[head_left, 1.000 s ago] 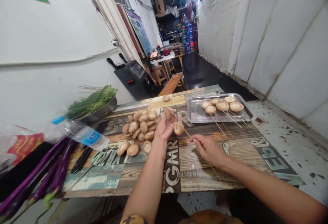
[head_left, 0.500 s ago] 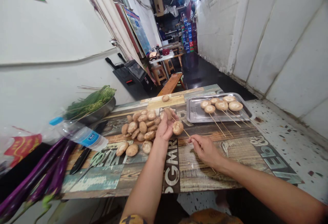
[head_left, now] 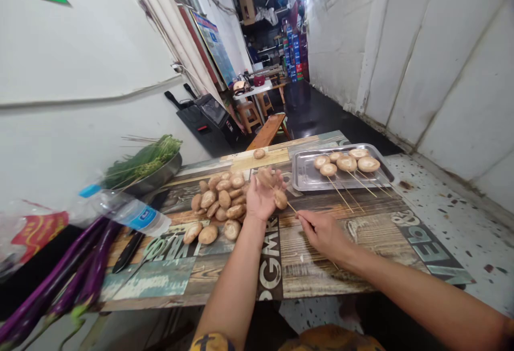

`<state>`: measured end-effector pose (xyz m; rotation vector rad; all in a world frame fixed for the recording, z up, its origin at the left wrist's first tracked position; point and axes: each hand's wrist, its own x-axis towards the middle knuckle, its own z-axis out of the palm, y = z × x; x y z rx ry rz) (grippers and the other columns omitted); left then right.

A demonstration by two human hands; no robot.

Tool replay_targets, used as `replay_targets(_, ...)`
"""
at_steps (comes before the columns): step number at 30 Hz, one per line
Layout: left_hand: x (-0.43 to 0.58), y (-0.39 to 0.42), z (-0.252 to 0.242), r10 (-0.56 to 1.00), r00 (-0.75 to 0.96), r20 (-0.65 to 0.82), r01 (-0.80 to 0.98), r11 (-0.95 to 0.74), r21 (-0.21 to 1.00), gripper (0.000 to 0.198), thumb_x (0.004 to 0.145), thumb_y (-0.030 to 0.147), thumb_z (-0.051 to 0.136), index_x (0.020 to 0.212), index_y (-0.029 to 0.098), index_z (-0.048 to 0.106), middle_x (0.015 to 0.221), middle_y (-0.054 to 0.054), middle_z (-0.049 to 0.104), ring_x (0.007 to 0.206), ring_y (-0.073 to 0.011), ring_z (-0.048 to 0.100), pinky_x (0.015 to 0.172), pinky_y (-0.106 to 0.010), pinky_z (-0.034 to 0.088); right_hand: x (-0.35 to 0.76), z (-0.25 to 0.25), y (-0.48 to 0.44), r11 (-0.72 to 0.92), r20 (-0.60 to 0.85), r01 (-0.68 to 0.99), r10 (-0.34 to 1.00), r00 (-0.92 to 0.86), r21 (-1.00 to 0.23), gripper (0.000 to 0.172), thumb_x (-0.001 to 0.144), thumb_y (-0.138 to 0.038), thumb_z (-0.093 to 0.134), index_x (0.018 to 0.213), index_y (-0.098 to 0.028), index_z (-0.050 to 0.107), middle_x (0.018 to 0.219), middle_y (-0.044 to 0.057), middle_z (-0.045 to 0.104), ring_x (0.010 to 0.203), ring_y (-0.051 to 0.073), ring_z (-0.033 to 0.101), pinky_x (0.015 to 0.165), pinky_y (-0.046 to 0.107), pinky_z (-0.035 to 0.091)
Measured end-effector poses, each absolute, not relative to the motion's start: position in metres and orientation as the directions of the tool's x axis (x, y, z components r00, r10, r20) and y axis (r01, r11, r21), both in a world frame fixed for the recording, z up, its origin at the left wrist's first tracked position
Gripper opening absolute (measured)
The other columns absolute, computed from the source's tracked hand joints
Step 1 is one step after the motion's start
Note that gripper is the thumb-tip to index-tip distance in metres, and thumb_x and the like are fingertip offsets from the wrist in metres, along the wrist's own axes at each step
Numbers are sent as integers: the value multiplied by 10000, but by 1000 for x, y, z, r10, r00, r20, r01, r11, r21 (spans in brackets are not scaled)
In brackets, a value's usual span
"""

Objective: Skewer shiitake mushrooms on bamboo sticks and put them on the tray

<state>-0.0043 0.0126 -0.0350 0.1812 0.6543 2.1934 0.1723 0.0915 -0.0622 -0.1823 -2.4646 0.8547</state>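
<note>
My right hand (head_left: 321, 233) is closed around the lower part of a thin wooden skewer (head_left: 292, 208). A brown mushroom (head_left: 280, 199) is threaded near the skewer's upper end. Beyond it, a second mushroom (head_left: 265, 177) rests against the palm of my left hand (head_left: 261, 198), whose fingers curl up around it at the skewer's tip. Just left of that hand lies a heap of loose mushrooms (head_left: 224, 199). On the right, a metal tray (head_left: 301, 181) bears several skewered mushrooms (head_left: 346, 163), their sticks pointing over its near edge.
A lone mushroom (head_left: 259, 153) lies near the table's far edge. On the left are a water bottle (head_left: 124, 211), a black-handled knife (head_left: 128, 252), purple eggplants (head_left: 76, 271) and a metal bowl (head_left: 160, 173) of greens. A bare skewer lies below my right hand.
My left hand has turned its palm more upward and its fingers have spread somewhat around the farther mushroom. The nearer mushroom on the skewer has turned. My right hand has barely moved.
</note>
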Motion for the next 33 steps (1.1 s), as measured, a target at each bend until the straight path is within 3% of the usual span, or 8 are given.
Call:
replay_targets(7,-15,9,-37,670,-718,-189,-660,-570,489,465,910,529,407,862,118,619,841,-103,660,756,-176,640,664,-298,523,175,-61,89,921,302,40,168,-938,-388,311,943,-213,359,931,-176,667,777,68,705,712,157,623,665,236,383)
replay_targets(15,-3,24,-46,485,-841,-240,-522,-611,595,502,899,596,344,728,162,530,618,-32,564,545,-138,566,537,-250,475,176,-65,81,928,239,108,202,-950,-357,326,939,-228,367,1006,-167,681,740,87,712,615,174,612,576,259,337)
replay_targets(18,-1,27,-47,473,-847,-244,-520,-636,570,504,899,594,349,721,156,526,618,-29,554,538,-119,553,530,-224,465,172,-67,79,877,239,127,262,-935,-463,305,914,-225,395,959,-174,693,723,81,708,598,173,600,570,260,339)
replay_targets(22,-4,27,-47,553,-800,-232,-587,-642,493,549,902,605,329,760,134,572,648,-46,556,539,-104,541,508,-199,451,164,-66,80,563,222,-21,290,-931,-826,271,878,-234,421,836,-184,685,713,33,687,637,146,587,599,244,390)
replay_targets(25,-5,27,-48,587,-783,-206,-607,-647,462,581,912,601,296,805,118,602,672,-63,563,548,-104,540,482,-187,437,160,-60,85,152,-36,79,267,-963,-985,279,855,-339,456,891,-160,668,466,-53,499,404,92,400,431,211,291)
replay_targets(28,-5,27,-50,591,-786,-184,-601,-659,452,568,913,596,291,773,128,580,663,-57,548,531,-101,516,429,-171,388,159,-54,89,-139,-274,251,186,-943,-958,327,807,-417,504,922,-145,646,409,-113,365,304,58,193,347,212,143)
replay_targets(30,-4,27,-50,587,-790,-175,-596,-672,440,553,915,593,287,743,140,553,643,-45,530,516,-98,495,407,-166,357,159,-54,90,-144,-267,240,217,-939,-960,317,797,-413,511,894,-143,646,415,-109,368,310,57,198,349,213,137)
replay_targets(33,0,29,-49,591,-787,-179,-602,-672,431,534,920,581,282,732,149,534,639,-40,527,516,-100,486,423,-173,371,159,-58,86,150,-31,84,329,-944,-985,239,813,-329,491,764,-156,650,452,-59,448,414,84,363,430,210,258)
